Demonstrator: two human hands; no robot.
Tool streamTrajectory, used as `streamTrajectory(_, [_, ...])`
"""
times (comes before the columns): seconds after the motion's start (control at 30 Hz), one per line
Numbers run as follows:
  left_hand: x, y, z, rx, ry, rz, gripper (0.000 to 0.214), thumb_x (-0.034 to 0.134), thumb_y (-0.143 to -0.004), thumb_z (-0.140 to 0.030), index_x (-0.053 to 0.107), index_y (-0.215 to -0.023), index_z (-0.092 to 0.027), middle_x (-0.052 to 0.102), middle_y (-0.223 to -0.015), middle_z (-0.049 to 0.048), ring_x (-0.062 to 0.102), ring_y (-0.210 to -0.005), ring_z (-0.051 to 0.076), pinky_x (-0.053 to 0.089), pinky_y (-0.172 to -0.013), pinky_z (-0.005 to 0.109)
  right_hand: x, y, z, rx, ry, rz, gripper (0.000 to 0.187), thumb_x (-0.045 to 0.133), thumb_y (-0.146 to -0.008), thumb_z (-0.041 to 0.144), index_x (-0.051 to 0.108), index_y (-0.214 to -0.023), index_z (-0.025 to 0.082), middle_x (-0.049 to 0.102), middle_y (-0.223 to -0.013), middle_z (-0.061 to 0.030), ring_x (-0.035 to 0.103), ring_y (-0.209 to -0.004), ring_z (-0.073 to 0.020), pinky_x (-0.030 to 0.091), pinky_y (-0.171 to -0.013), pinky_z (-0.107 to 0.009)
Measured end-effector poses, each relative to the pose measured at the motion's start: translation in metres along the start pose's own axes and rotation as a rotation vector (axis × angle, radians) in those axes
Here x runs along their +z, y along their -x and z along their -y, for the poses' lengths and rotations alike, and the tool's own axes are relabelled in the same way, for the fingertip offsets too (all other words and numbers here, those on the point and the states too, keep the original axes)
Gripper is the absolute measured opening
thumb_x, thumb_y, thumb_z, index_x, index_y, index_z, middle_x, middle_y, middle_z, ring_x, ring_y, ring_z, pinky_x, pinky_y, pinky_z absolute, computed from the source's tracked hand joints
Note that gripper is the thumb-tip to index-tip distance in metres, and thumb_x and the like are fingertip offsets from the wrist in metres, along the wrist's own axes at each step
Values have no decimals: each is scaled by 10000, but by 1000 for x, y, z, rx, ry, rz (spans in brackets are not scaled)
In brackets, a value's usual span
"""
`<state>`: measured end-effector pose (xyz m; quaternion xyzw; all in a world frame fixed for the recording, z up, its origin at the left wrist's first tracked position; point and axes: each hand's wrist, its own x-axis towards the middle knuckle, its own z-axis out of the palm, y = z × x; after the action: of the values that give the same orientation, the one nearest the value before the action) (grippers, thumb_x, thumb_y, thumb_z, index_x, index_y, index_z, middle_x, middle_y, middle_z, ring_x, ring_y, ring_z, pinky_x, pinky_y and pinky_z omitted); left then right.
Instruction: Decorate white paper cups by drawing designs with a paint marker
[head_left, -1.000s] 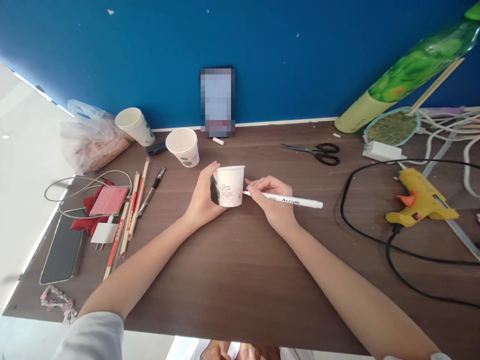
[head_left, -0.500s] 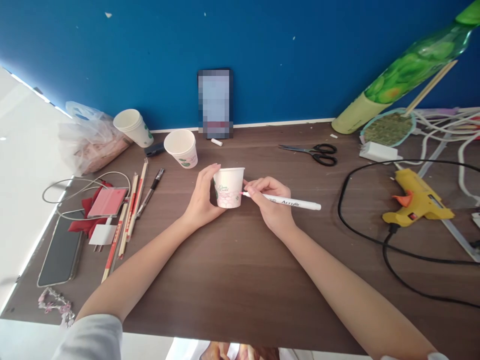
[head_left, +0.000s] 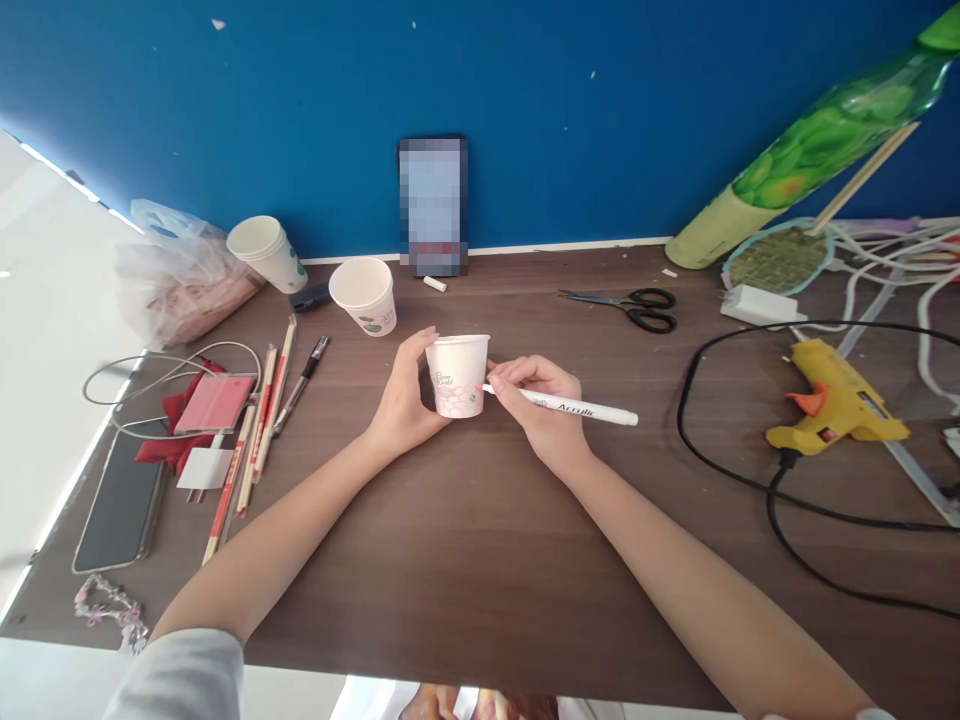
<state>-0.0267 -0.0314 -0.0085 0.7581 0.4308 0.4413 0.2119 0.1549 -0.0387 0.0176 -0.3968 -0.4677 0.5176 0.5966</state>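
In the middle of the head view, a white paper cup [head_left: 460,375] with pink marks round its lower part is gripped from the left by my left hand [head_left: 409,395]. The thumb is low on the cup and the fingers reach behind it. My right hand [head_left: 544,405] is closed round a white acrylic marker [head_left: 577,405]. The marker's pink tip touches the cup's right side. Behind my left hand stands another paper cup [head_left: 364,295] with green leaves printed on it. A small white marker cap [head_left: 435,284] lies beyond the cups.
A phone [head_left: 433,205] leans on the blue wall. Scissors [head_left: 626,306] lie right of centre, and a yellow glue gun [head_left: 836,395] with its looping cord is far right. Wrapped chopsticks [head_left: 229,480], a pen [head_left: 301,385], a second phone [head_left: 124,500] and stacked cups [head_left: 266,252] are left.
The cup has turned slightly in my left hand, so its printed lettering sits further left. My right hand and the marker have barely moved.
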Motion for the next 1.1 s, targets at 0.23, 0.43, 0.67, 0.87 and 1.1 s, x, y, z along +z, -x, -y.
streamTrajectory(0.23, [0,0,-2,4,-18,4,895,793,-691,-399,252,-1387,-244,379,-1408,173,443,-1335,332,441,-1073,504,-1,0,-2,-17,29,-27,261,783,-702,350,588,-589,220,632,-628,40,631,-664,-118,527,-1005,-457])
streamTrajectory(0.43, [0,-1,0,6,-22,3,909,798,-684,-404,249,-1387,-230,380,-1406,179,438,-1340,330,450,-1066,492,-4,-1,-5,-3,44,-57,262,776,-707,334,578,-579,218,616,-617,39,641,-679,-130,524,-1005,-459])
streamTrajectory(0.67, [0,0,1,21,-33,1,899,786,-697,-410,239,-1386,-227,373,-1411,179,431,-1345,327,428,-1083,502,-5,-2,-6,8,33,-65,264,773,-707,321,572,-569,221,602,-611,45,629,-664,-123,525,-999,-445])
streamTrajectory(0.87, [1,0,3,26,-34,-3,892,784,-703,-391,236,-1382,-211,374,-1398,190,437,-1336,327,428,-1077,499,-7,-3,-9,29,21,-58,286,786,-688,338,561,-552,224,608,-608,45,624,-660,-125,516,-1001,-443])
streamTrajectory(1.1, [-2,-1,-2,30,15,51,924,771,-695,-332,204,-1420,-252,368,-1362,157,447,-1298,307,435,-1061,485,-6,-5,-5,188,-206,-24,320,802,-657,348,523,-562,224,585,-587,56,655,-717,-141,533,-928,-427])
